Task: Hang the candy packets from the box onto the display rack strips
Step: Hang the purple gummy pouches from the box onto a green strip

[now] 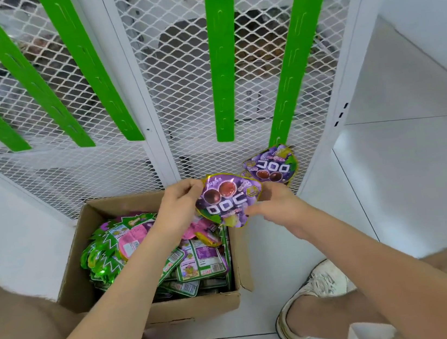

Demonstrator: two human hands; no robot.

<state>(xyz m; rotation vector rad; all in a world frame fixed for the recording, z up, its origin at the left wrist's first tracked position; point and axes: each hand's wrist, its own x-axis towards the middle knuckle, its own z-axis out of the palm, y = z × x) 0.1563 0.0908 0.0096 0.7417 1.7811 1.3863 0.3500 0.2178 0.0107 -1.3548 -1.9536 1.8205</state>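
Observation:
A purple grape candy packet (pixel 227 200) is held upside down between both hands, just above the box's far right corner. My left hand (pixel 177 208) pinches its upper left edge. My right hand (pixel 276 205) grips its lower right edge from behind. A second purple packet (pixel 271 167) hangs at the bottom of the rightmost green strip (pixel 291 55). The open cardboard box (pixel 71 274) on the floor holds several green, pink and purple packets (pixel 200 260).
Several more green strips, such as the one at centre (pixel 220 56), hang bare on the white mesh rack (pixel 177 90). White rack posts (pixel 134 81) stand between panels. My knees and a shoe (pixel 313 297) are on the white tiled floor beside the box.

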